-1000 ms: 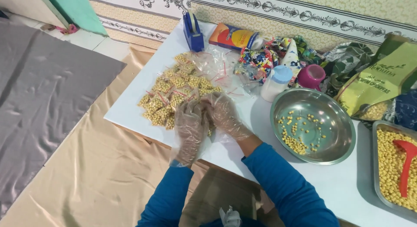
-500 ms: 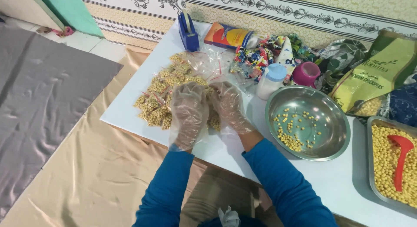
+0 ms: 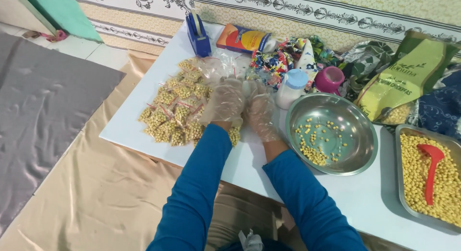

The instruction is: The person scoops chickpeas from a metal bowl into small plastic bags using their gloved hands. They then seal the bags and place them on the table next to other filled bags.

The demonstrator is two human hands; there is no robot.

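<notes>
Both gloved hands, left hand [image 3: 225, 102] and right hand [image 3: 260, 112], meet with fingers curled narrow around a small chickpea packet [image 3: 235, 134], just right of the packet pile [image 3: 175, 109] on the worktop [image 3: 249, 160], apparently for sealing.

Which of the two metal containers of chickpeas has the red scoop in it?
The rectangular tray at the right edge; the red scoop lies on its chickpeas. The round steel bowl holds only scattered chickpeas.

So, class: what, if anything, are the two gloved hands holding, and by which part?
A small packet of chickpeas hangs under the left hand and right hand; its top seems pinched between them, though the fingers hide the exact hold.
</notes>
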